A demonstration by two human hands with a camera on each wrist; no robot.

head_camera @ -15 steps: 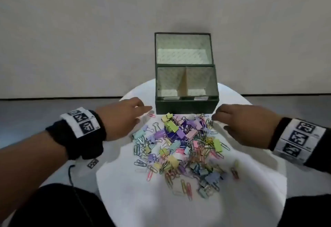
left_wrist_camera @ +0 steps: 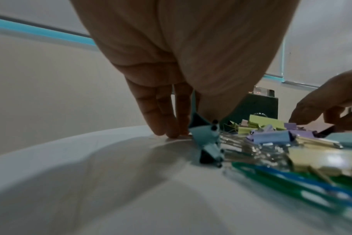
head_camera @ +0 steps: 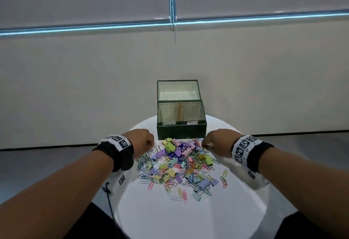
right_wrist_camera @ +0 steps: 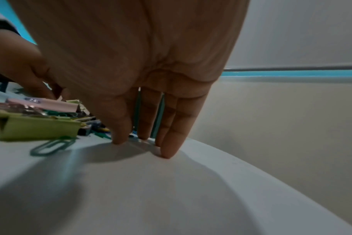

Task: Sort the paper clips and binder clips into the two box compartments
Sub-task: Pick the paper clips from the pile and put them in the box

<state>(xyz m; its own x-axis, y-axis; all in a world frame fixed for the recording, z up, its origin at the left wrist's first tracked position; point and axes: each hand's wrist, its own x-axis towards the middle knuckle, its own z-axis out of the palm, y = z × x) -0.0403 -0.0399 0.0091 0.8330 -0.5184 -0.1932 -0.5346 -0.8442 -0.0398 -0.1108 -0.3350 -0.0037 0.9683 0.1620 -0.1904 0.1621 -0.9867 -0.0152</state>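
Note:
A heap of pastel paper clips and binder clips lies on the round white table. Beyond it stands the dark green box, with a left compartment and a right compartment, both looking bare. My left hand points its straight fingers down onto the table at the heap's far left corner, beside a blue binder clip. My right hand does the same at the far right corner, by a green binder clip. Neither hand plainly holds a clip.
The box's open lid stands behind the compartments, close to the wall. A small printed marker and a black cable sit at the table's left edge. A teal paper clip lies loose near my right thumb.
Both hands have dropped from hovering over the heap's far corners, so their fingertips now touch the table. The head view has tilted upward.

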